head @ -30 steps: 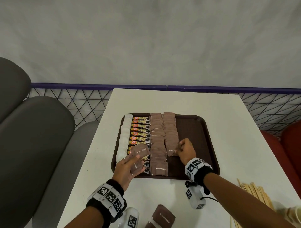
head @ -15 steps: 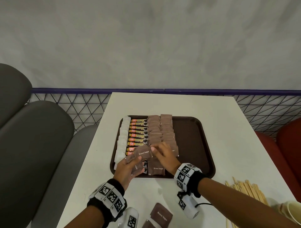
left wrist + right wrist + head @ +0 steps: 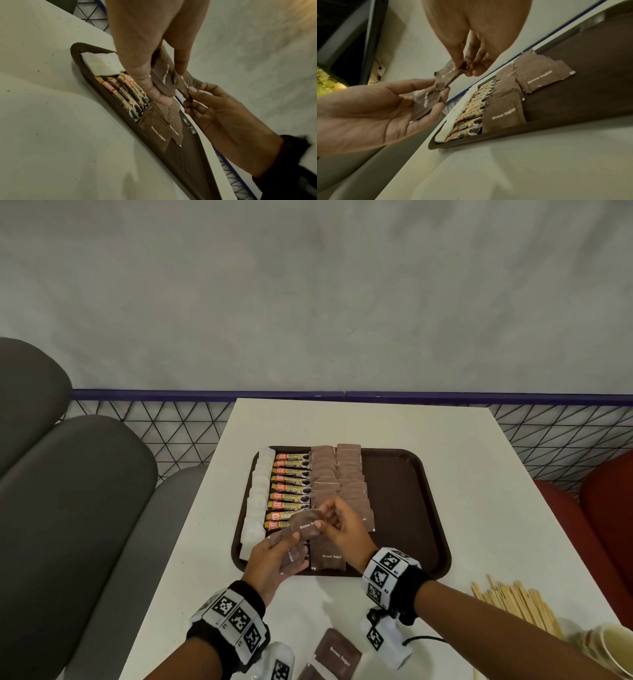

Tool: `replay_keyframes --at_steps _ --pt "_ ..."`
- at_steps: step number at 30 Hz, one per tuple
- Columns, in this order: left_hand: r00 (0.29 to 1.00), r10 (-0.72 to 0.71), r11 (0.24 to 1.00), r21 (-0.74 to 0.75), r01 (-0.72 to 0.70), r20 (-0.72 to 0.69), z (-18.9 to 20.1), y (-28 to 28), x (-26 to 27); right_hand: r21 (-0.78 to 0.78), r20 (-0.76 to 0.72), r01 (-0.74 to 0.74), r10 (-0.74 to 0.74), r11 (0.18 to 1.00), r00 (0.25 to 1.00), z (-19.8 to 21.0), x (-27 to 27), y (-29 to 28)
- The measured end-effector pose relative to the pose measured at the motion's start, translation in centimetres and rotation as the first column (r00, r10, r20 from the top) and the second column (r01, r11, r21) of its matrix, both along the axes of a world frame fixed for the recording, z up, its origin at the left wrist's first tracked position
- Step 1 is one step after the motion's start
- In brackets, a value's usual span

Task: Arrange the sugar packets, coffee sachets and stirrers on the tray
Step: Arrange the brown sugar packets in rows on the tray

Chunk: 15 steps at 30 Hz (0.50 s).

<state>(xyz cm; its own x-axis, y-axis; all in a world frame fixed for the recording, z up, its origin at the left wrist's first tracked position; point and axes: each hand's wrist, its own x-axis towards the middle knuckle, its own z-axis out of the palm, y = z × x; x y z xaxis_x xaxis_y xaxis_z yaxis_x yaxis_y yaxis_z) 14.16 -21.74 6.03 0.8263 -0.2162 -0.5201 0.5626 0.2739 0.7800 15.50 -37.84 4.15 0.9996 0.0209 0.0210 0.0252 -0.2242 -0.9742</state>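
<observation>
Head view: brown tray (image 3: 404,508) on the white table (image 3: 479,491) carries rows of brown sugar packets (image 3: 349,474) and coffee sachets (image 3: 291,484).
Above its near edge, the left hand (image 3: 274,559) holds spare packets; the right hand (image 3: 342,529) pinches one brown sugar packet (image 3: 306,523).

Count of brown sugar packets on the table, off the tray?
2. One brown sugar packet lies near the table's front edge; a second packet left of it is cropped. More may be unseen.

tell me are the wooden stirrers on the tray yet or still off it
Off it. The wooden stirrers lie in a heap on the white table, right of the brown tray, whose right part holds none.
</observation>
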Motion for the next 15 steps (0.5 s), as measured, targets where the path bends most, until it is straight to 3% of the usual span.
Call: replay_keyframes --at_steps 7,15 --pt "0.995 0.097 0.995 0.017 -0.097 -0.036 -0.3 0.2 0.6 -0.132 -0.082 0.346 -0.358 0.929 0.930 -0.9 0.9 -4.5" --pt "0.997 0.073 0.997 0.024 -0.074 0.035 -0.7 0.9 1.4 -0.259 -0.202 0.370 -0.425 0.892 0.883 -3.4 0.9 -6.7"
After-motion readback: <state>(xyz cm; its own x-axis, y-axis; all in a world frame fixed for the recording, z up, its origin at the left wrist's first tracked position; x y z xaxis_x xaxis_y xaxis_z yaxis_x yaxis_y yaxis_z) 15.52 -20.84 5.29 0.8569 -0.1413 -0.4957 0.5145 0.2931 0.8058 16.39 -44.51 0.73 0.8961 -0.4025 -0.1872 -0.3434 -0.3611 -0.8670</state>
